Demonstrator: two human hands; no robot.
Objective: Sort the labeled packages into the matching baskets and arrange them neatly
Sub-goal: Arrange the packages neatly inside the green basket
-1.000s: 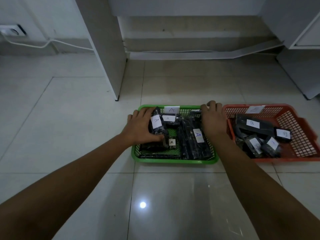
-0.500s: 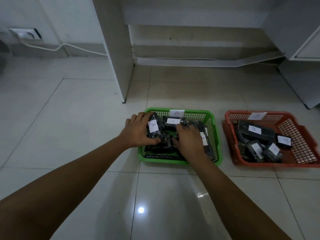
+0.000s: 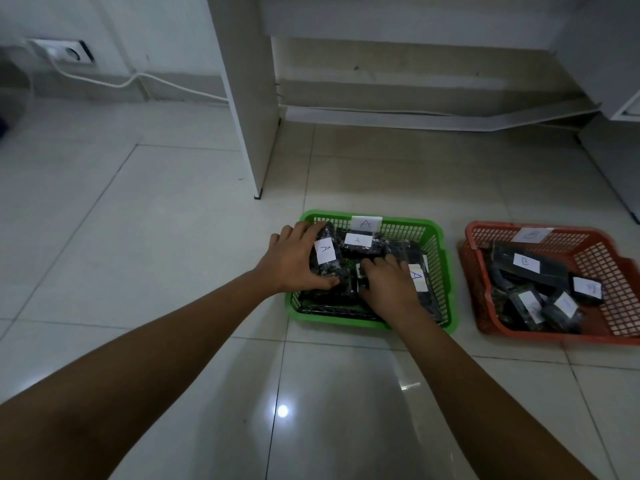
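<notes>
A green basket (image 3: 439, 258) tagged A stands on the floor and holds several black wrapped packages with white A labels. My left hand (image 3: 294, 265) grips one of them, a black package (image 3: 327, 258) at the basket's left side, thumb under it and fingers over its top. My right hand (image 3: 388, 287) lies on the packages in the basket's middle, fingers curled over a small black package (image 3: 363, 277). To the right stands a red basket (image 3: 623, 282) tagged B, with several black B packages, among them a long one (image 3: 526, 265).
The baskets stand on glossy white floor tiles. A white cabinet panel (image 3: 249, 98) rises just behind the green basket, and another cabinet (image 3: 616, 157) stands at the far right. A wall socket (image 3: 65, 53) with a white cable is at the back left.
My right hand left the green basket's far right rim and came down onto the packages in its middle. My left hand kept its hold on the left package. The view shifted left.
</notes>
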